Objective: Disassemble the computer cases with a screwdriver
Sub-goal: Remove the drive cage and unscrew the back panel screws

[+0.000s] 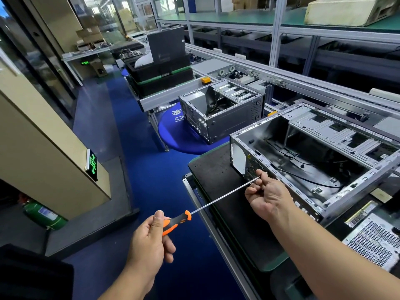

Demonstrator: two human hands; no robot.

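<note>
1. The fingers [166, 254] of the left hand [151, 239] are wrapped round the orange-and-black handle of a long screwdriver [218, 198], thumb laid along the top. That looks like a turning grip, with the thumb steadying the handle.

2. That left forearm comes up from the near edge and holds the tool out over the blue floor [138, 131], level with the bench, so the thin shaft runs up and right toward the case.

3. The right hand [268, 195] pinches the shaft close to its tip, thumb and curled fingers closed on the metal. I'd judge it is guiding the tip onto a screw in the rear panel; the screw itself is hidden behind the knuckles.

4. The right arm reaches in from the near right, lying across the black mat [220, 180] on the bench.

5. The computer case [320, 148] being worked on lies on its side on that mat, open side up, its rear panel facing the person.

6. A second opened case [223, 109] sits farther off to the left on the conveyor line, untouched.
</note>
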